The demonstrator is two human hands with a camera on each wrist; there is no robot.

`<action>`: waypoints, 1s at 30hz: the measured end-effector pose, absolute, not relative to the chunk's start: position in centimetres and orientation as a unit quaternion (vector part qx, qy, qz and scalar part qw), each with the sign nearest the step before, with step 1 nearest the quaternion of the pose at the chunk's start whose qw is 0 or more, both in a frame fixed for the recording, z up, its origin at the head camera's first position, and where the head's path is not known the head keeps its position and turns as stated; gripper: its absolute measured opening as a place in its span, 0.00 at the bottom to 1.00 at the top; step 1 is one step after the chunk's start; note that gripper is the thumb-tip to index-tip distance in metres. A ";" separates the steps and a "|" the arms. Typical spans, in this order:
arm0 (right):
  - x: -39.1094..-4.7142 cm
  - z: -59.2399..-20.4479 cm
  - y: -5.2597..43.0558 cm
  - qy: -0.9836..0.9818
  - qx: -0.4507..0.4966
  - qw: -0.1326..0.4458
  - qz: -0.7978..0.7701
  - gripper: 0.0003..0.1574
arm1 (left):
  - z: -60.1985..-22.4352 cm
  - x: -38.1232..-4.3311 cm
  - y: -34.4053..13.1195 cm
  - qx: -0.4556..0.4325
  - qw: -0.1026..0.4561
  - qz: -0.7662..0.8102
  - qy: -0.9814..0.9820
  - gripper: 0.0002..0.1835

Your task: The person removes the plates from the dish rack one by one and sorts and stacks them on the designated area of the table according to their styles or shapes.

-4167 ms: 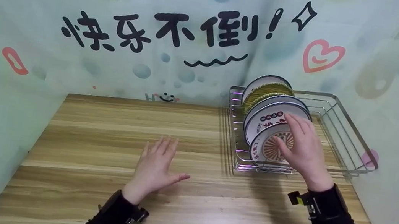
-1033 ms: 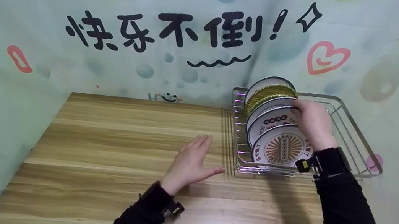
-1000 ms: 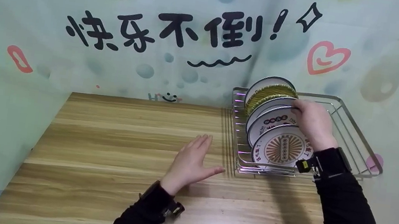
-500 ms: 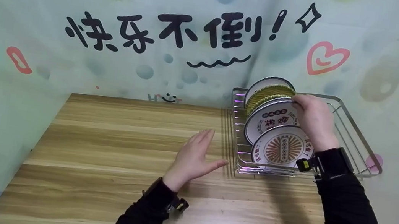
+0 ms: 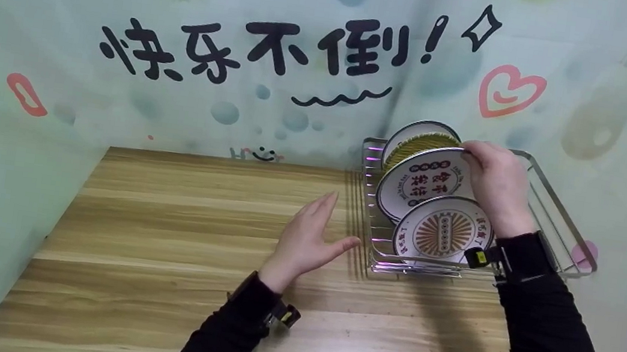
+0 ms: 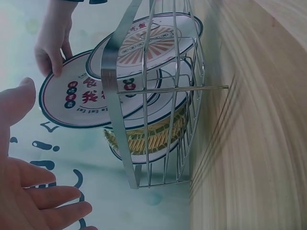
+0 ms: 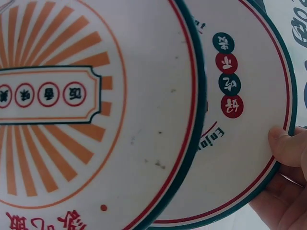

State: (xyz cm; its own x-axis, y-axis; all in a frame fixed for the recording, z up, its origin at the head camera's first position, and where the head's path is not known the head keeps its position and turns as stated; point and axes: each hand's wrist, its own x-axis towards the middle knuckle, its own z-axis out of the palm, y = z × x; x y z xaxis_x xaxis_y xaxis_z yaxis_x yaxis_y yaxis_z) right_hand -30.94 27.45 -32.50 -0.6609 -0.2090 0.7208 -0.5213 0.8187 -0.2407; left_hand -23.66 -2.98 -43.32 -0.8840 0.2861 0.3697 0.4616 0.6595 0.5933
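Observation:
My right hand (image 5: 496, 188) pinches the upper right rim of a white plate (image 5: 400, 187) with red lettering and a dark rim, thumb on its front face. That plate is raised in the wire dish rack (image 6: 110, 72), part of it above the rack's side in the left wrist view. In front stands a plate (image 5: 444, 232) with an orange sunburst, overlapping the held one. Behind are a yellow-green woven round piece (image 5: 423, 147) and another white plate (image 5: 416, 130). Left of the rack, my left hand (image 5: 304, 244) is held with fingers extended and thumb spread, holding nothing.
The rack stands at the right rear of a wooden table (image 5: 173, 230). A printed cloth backdrop (image 5: 206, 113) with large black characters hangs behind and along the sides. Another white plate (image 6: 165, 105) shows inside the rack behind the held one.
My right hand went from hovering by the plates to gripping the lettered plate, which has risen and shifted slightly left. My left hand moved right and forward, nearer the rack.

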 end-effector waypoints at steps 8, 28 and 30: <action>-30.7 -32.1 26.9 -0.871 0.199 0.394 0.217 0.06 | -42.9 -24.2 -2.9 -0.221 0.146 -0.368 -0.891 0.49; -30.1 -30.4 25.6 -0.851 0.168 0.429 0.254 0.07 | -42.6 -24.8 -3.2 -0.208 0.138 -0.392 -0.885 0.50; -30.1 -30.3 25.3 -0.845 0.173 0.436 0.258 0.07 | -42.5 -24.9 -3.2 -0.202 0.137 -0.403 -0.882 0.50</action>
